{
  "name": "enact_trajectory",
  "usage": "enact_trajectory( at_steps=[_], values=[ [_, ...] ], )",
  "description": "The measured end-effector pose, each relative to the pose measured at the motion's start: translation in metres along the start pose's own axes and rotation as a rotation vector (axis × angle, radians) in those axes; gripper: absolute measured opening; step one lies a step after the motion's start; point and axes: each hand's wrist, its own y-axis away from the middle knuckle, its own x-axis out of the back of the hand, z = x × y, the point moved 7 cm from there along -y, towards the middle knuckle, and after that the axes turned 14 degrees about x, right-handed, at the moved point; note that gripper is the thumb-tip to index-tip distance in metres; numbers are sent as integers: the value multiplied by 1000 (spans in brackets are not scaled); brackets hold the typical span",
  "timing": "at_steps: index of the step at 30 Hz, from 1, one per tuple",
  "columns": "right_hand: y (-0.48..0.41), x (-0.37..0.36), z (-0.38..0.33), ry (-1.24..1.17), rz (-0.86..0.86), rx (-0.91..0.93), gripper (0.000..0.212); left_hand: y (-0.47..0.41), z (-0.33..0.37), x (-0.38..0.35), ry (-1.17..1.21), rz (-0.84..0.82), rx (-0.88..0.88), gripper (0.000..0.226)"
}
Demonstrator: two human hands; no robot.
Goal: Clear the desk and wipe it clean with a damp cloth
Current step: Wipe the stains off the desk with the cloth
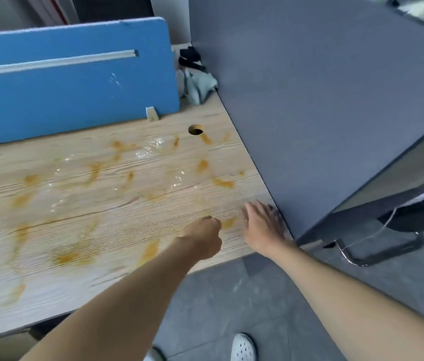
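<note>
A head-worn camera looks down on a pale wooden desk (127, 212). Orange stains (222, 182) and whitish smears streak most of its top. A blue divider (70, 82) stands along the far edge and a tall grey panel (323, 100) closes off the right side.

Both bare arms reach forward over the near right corner. The left hand (203, 235) has its fingers curled under in a loose fist, and nothing shows inside it. The right hand (260, 222) is flat with the fingers spread. It lies on or just over the wood, right beside the foot of the grey panel.

The cloth (200, 84) is a crumpled grey-green heap in the far right corner, wedged in the gap between the divider's end and the panel. A black object (190, 58) sits behind it. A round cable hole (195, 130) lies on the desk between the hands and the cloth.

The cloth is well apart from both hands, straight ahead and away from the person. Both hands look about equally far from it. The right hand is already unclenched and lies along the panel edge that runs to the cloth, so it seems the likelier one to reach. No wiping has been done yet, judging by the stains.
</note>
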Motion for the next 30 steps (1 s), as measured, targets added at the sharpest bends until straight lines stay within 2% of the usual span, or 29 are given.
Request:
enact_trajectory(
  at_steps=[3, 5, 8, 10, 12, 15, 19, 25, 30],
  values=[
    [-2, -26, 38, -53, -64, -14, 55, 0, 8, -39, -133, -149, -38, 51],
    [-6, -41, 49, -31, -106, 23, 55, 1, 12, -51, -245, -189, -105, 60],
    [-7, -53, 59, 111, -138, 104, 56, -7, 15, -51, -360, -214, -133, 47],
    [-4, -53, 67, 198, -100, 150, 57, -12, 16, -51, -424, -245, -152, 49],
    [-2, -54, 74, 225, -76, 152, 69, -18, 17, -54, -478, -268, -163, 49],
    [-4, -58, 76, 224, -48, 77, 78, -20, 14, -59, -511, -291, -166, 53],
    [4, -69, 64, 279, -27, 13, 71, -18, 13, -58, -518, -303, -174, 58],
    [11, -63, 72, 269, -84, 85, 72, -19, 12, -56, -514, -366, -186, 65],
    [0, -62, 75, 285, -40, -5, 79, -26, 11, -58, -512, -374, -172, 56]
  ],
)
